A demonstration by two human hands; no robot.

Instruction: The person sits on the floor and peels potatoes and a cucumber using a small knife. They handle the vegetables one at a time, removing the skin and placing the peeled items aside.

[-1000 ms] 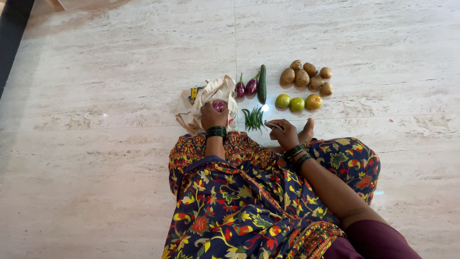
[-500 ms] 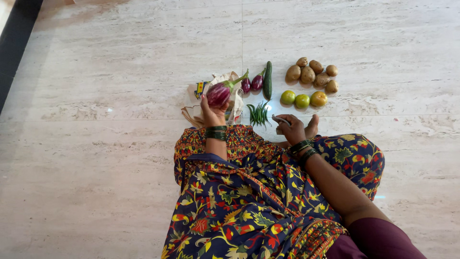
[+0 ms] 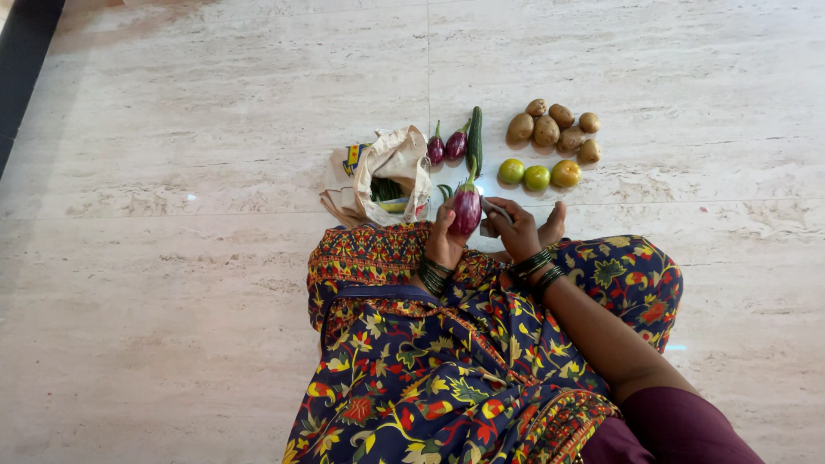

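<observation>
I sit cross-legged on a marble floor in a blue floral dress. My left hand (image 3: 443, 242) grips a purple eggplant (image 3: 467, 209) with a green stem, held upright just in front of my knees. My right hand (image 3: 514, 230) is beside it, curled around a small grey object (image 3: 495, 207), apparently a knife blade. A beige cloth bag (image 3: 391, 170) lies open to the left with green produce inside. Green chillies (image 3: 445, 191) peek out behind the held eggplant.
On the floor beyond lie two small eggplants (image 3: 447, 147), a dark cucumber (image 3: 474, 137), three green-yellow tomatoes (image 3: 537, 174) and a pile of potatoes (image 3: 555, 131). A dark strip (image 3: 21, 60) runs along the far left edge.
My left hand drew an eggplant out of the cloth bag, lifted it, then carried it right to meet my right hand. The right hand stayed almost still.
</observation>
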